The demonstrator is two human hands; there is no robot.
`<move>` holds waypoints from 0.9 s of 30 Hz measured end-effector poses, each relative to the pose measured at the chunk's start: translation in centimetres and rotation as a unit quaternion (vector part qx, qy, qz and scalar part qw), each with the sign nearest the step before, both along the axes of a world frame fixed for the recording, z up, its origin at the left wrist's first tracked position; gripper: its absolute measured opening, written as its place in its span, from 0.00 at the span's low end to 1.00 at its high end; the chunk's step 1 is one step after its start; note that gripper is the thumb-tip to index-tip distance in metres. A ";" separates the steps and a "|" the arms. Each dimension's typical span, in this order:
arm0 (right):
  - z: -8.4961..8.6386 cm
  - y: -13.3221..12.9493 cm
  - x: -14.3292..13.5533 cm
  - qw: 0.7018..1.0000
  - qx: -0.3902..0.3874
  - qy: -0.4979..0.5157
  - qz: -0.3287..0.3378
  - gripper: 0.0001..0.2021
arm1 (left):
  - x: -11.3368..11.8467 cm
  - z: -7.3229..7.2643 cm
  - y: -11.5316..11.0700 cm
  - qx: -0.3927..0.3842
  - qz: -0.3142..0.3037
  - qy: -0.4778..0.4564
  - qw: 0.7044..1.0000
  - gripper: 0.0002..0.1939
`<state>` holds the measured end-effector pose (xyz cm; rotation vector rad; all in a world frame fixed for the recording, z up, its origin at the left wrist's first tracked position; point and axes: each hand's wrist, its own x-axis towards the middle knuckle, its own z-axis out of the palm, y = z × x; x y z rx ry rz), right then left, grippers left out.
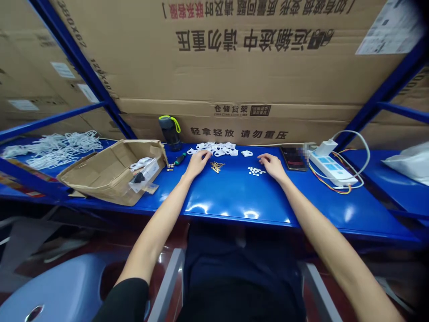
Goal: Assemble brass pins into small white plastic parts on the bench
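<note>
My left hand (pixel 197 164) rests on the blue tabletop with its fingers loosely bent and nothing visible in them. Its fingertips are at the near edge of a pile of white plastic parts (pixel 219 150). Just right of it lies a small heap of brass-coloured metal pieces (pixel 217 167). Beside a scatter of tiny white pieces (pixel 256 171) is my right hand (pixel 272 165), fingers slightly curled and apart, with no object seen in it. A single white plastic part (pixel 247 153) sits apart, between the pile and my right hand.
On the left stand an open cardboard box (pixel 97 174), a dark bottle (pixel 170 134) and a green-handled screwdriver (pixel 180 158). To the right are a phone (pixel 294 158) and a power strip (pixel 333 167) with loose cables. Large cartons (pixel 221 80) wall off the back; blue posts frame both sides.
</note>
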<state>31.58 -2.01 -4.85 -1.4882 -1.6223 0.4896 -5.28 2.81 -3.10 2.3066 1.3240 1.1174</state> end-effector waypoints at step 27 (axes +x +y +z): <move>0.2 -0.5 2.9 0.996 0.031 -0.083 0.010 0.20 | -0.7 -0.6 1.3 -0.061 0.059 -0.035 0.996 0.16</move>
